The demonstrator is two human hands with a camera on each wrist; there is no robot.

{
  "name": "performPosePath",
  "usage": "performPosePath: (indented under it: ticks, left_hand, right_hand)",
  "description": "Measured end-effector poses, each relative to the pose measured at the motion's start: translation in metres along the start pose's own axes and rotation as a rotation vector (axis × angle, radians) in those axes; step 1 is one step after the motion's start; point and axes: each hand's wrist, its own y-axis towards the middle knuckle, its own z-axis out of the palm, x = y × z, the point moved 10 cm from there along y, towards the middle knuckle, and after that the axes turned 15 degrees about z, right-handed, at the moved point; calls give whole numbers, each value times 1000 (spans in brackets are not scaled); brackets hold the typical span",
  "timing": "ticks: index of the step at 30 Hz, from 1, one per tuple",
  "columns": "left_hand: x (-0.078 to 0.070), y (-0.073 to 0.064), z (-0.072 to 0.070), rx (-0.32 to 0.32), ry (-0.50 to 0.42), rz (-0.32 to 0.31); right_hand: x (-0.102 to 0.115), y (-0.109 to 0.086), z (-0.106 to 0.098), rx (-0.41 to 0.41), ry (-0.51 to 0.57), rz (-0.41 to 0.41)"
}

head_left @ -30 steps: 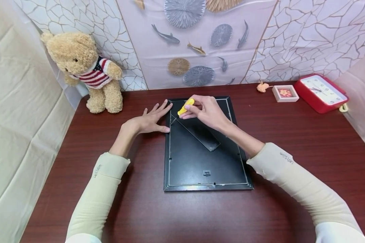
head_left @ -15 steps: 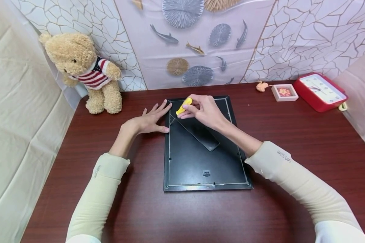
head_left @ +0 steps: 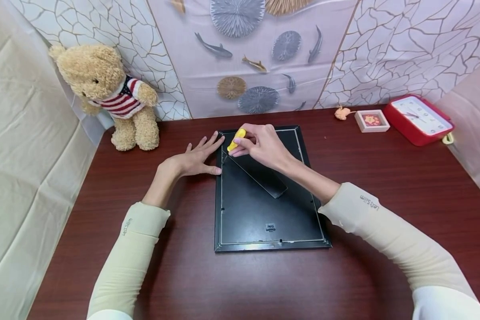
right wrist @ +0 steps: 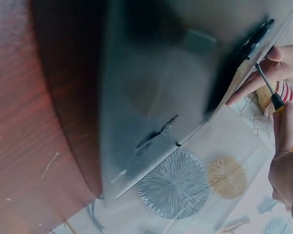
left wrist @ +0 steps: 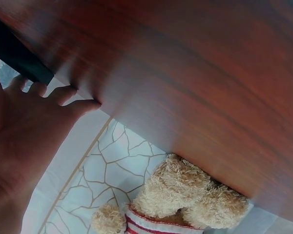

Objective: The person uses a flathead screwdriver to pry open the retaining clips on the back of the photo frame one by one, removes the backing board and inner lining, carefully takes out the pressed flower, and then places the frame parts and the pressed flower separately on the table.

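Note:
A black picture frame (head_left: 248, 222) lies back side up on the table, its stand leg (head_left: 266, 180) slanting across the backing. My right hand (head_left: 268, 146) grips a screwdriver by its yellow handle (head_left: 237, 139) near the frame's upper left corner. In the right wrist view the thin metal shaft (right wrist: 263, 77) reaches toward the frame's inner edge, beside a dark metal tab. My left hand (head_left: 194, 161) is spread at the frame's left side, thumb and fingertips on its border. The left wrist view shows those fingers (left wrist: 63, 92) extended.
A teddy bear (head_left: 104, 93) in a striped sweater sits at the back left. At the back right are a red clock (head_left: 420, 120), a small white box (head_left: 372, 121) and a small orange item (head_left: 342, 113). A patterned cloth (head_left: 260, 58) hangs behind the table.
The screwdriver handle and my right hand have shifted slightly left over the frame. My left hand and the frame keep their places; the head view has drifted a little.

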Motion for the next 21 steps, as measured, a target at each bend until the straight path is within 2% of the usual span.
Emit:
performPosePath:
  ticks: [3,4,10,11,15,21]
  left_hand:
    - [-3,-2,-1,-7,-18,-4]
    - [3,0,0,-5,-17,3]
    - [2,0,1,10,1,0]
    - [-4,-2,0,11,1,-9]
    - [-6,-3,-1,15,-7,-23]
    - [-10,-4,-3,-1,-23,16]
  right_hand:
    - [4,1,2,0,-14,-16]
    - [6,1,3,-1,-21,-24]
    - [15,2,9,-7,-70,-58]
    - [15,2,9,-8,-77,-61]
    - [19,3,12,-10,-99,-74]
    - [23,6,16,1,-125,-93]
